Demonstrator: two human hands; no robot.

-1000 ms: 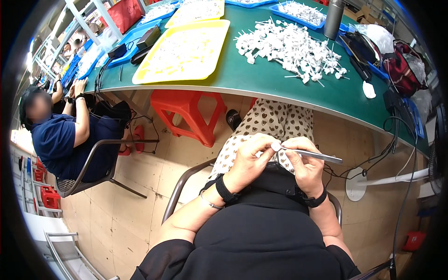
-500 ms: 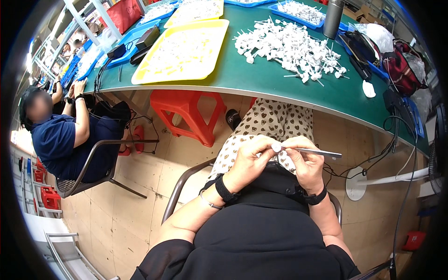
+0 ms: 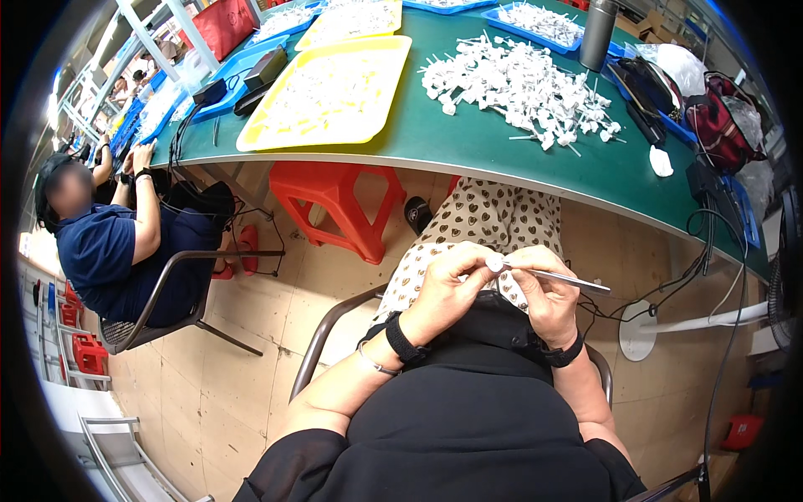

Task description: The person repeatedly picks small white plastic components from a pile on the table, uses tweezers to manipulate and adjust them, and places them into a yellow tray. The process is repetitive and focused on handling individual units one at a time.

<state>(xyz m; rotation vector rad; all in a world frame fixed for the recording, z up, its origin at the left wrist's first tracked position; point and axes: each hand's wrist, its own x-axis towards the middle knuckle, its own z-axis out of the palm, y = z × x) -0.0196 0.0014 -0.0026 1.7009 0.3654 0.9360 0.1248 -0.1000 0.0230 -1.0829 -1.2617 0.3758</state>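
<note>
Over my lap, my left hand [image 3: 450, 289] pinches a small round white part [image 3: 495, 263] between thumb and fingertips. My right hand [image 3: 548, 301] is closed around a slim grey metal tool [image 3: 577, 282], whose long end sticks out to the right. The tool's tip meets the white part or lies just beside it; the fingers hide the exact contact. Beyond my hands, a large heap of white parts with thin stems [image 3: 519, 88] lies on the green table [image 3: 452, 142]. A yellow tray [image 3: 393, 75] of small white pieces stands left of the heap.
A grey bottle [image 3: 598, 33] and a blue tray [image 3: 544, 38] of white parts stand at the back. A red stool [image 3: 335, 180] is under the table. At left a co-worker [image 3: 125, 234] sits on a chair. Cables [image 3: 711, 226] hang at right beside a white fan stand [image 3: 640, 330].
The tool's outer end has tipped slightly down toward me, and my right hand has turned a little with it. My left hand still holds the white part in the same place.
</note>
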